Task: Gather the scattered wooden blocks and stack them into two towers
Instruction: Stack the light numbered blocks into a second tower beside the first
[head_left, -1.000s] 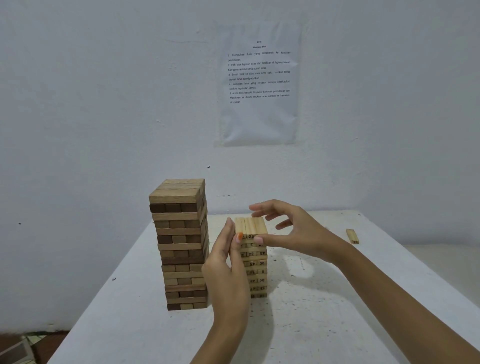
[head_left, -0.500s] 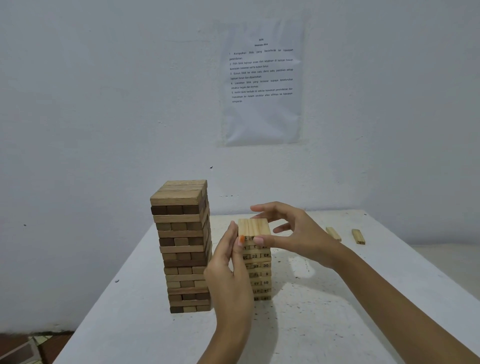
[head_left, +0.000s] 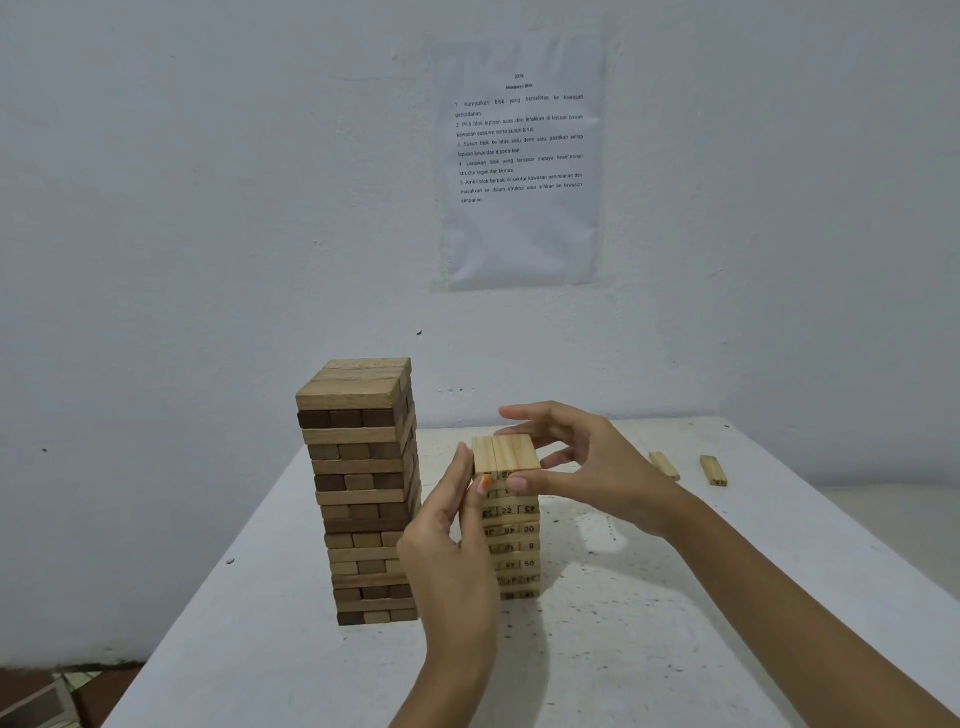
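Observation:
Two towers stand on the white table (head_left: 649, 649). The taller tower (head_left: 363, 488), of brown and dark wooden blocks, is on the left. To its right stands a shorter tower (head_left: 511, 535) of pale blocks with printed numbers. My left hand (head_left: 452, 540) presses straight fingers against this tower's upper left side. My right hand (head_left: 582, 462) touches the top layer (head_left: 506, 453) from the right, thumb on the front face and fingers at the back edge. Two loose pale blocks (head_left: 664, 465) (head_left: 712, 470) lie apart at the far right of the table.
A printed instruction sheet (head_left: 522, 156) hangs on the white wall behind the table. The table's left edge drops to a dark floor, where a box corner (head_left: 36, 706) shows at the bottom left.
The view shifted slightly, bringing a second loose block into sight at the right. Both hands stay at the top of the pale tower with only small finger adjustments.

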